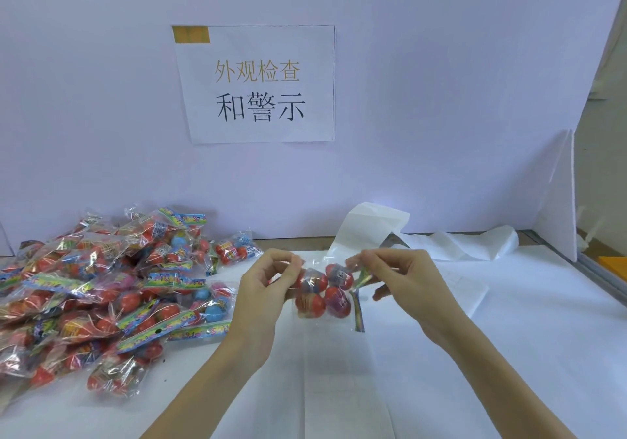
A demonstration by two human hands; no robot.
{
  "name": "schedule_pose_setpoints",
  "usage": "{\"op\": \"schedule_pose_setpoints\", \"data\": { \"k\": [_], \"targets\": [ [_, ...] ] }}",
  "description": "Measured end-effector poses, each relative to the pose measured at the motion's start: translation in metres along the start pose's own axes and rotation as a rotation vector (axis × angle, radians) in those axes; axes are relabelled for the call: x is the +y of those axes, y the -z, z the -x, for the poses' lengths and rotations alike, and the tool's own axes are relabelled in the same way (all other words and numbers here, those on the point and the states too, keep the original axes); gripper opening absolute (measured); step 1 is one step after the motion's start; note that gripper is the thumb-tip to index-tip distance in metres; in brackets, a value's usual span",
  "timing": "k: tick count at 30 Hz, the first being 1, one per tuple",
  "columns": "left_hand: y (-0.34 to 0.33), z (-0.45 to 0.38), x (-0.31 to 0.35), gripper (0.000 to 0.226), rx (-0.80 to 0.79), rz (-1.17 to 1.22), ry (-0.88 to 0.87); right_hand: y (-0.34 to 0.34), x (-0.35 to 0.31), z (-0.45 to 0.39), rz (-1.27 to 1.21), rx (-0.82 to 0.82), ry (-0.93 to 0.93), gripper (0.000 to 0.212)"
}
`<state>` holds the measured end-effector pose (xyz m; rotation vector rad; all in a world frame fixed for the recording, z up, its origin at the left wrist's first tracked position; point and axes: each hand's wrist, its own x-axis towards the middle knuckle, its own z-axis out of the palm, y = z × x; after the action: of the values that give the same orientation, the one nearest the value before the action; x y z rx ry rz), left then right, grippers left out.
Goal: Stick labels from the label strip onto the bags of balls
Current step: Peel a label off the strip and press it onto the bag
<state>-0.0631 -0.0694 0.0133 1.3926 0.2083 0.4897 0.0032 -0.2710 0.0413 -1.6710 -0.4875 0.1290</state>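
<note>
I've got one bag of balls point(322, 294) held up between my hands, just above the table point(509, 354), left hand point(263, 289) pinching its left edge and right hand point(403, 282) pinching the top right corner by the colourful header. Left of my left hand there's a big pile of bags point(101, 289) sprawled out, and right behind my hands the white label strip point(369, 231) curls up off the table. Further back a paper sign point(258, 84) hangs on the wall.
</note>
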Motion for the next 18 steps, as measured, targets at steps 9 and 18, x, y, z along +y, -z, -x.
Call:
{"op": "schedule_pose_setpoints", "data": {
  "k": [9,18],
  "targets": [
    [-0.005,0.005,-0.005,0.009,0.07,-0.103,-0.129,-0.014,0.007,-0.001,-0.132,-0.034,-0.078,0.045],
    [-0.008,0.012,0.004,0.006,-0.135,-0.113,-0.084,-0.015,0.013,0.0,-0.184,-0.051,-0.113,0.011]
  ]
}}
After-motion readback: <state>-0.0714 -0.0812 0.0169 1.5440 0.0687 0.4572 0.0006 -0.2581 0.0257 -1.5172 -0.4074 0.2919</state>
